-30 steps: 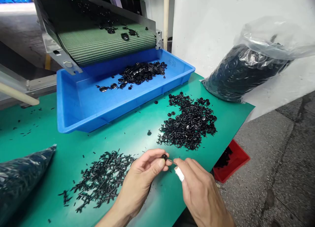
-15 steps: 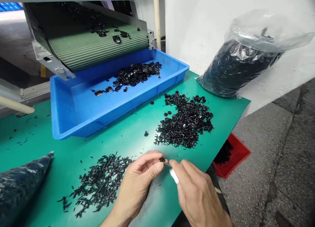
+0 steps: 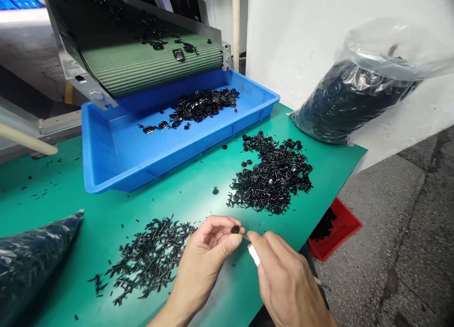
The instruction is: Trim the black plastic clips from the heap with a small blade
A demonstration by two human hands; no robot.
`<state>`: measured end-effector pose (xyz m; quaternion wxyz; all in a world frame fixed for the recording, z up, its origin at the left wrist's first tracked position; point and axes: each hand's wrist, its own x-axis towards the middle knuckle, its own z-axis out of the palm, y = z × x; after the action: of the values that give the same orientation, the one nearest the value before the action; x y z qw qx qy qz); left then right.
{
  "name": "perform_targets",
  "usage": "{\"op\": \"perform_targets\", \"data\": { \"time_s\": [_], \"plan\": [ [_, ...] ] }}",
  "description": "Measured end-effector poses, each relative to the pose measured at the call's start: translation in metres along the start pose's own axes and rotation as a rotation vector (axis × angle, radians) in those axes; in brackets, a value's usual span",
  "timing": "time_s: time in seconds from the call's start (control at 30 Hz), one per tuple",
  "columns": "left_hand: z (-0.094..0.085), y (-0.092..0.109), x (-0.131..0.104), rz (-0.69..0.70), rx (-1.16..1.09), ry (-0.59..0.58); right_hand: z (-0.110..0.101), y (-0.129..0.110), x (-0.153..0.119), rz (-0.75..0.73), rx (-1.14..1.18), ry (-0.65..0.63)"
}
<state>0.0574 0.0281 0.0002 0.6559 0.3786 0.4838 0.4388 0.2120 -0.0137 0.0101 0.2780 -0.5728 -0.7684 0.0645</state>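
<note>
My left hand (image 3: 209, 256) pinches a small round black plastic part (image 3: 235, 229) between thumb and fingertips. My right hand (image 3: 285, 275) is closed on a thin metal-bladed tool with a white wrapped section (image 3: 254, 255), its narrow tip up against the part. What kind of tool it is cannot be made out, as the fingers cover most of it. Left of my left hand lies a loose pile of black branched plastic pieces (image 3: 152, 258). Beyond both hands a denser heap of small black parts (image 3: 273, 173) spreads over the green tabletop (image 3: 184, 194).
A blue tray (image 3: 120, 176) with black parts stands below the end of a green conveyor belt (image 3: 152, 69). A clear bag of black parts (image 3: 362, 90) leans on the white wall. Another filled bag (image 3: 35, 261) lies at left. On the floor is a red bin (image 3: 342, 230).
The view has shifted slightly, so the table and tray appear farther right. The small part in my left hand has tilted a little, showing more of its face. Both hands keep their grip.
</note>
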Motion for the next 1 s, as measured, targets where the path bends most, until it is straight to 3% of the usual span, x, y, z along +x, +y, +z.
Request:
{"op": "perform_targets", "data": {
  "time_s": [0.43, 0.73, 0.9, 1.0],
  "plan": [
    [-0.001, -0.002, 0.001, 0.054, -0.011, -0.017, 0.001, -0.003, 0.0, 0.024, 0.008, -0.021],
    [0.0, -0.001, -0.003, 0.172, 0.198, 0.002, 0.002, -0.005, 0.002, 0.039, -0.044, -0.035],
    [-0.002, 0.0, -0.003, 0.231, 0.335, 0.007, -0.003, -0.004, 0.008, 0.151, 0.071, -0.179],
    [-0.003, 0.001, -0.002, 0.184, 0.348, 0.01, -0.007, 0.004, 0.018, 0.218, 0.173, -0.301]
  ]
}}
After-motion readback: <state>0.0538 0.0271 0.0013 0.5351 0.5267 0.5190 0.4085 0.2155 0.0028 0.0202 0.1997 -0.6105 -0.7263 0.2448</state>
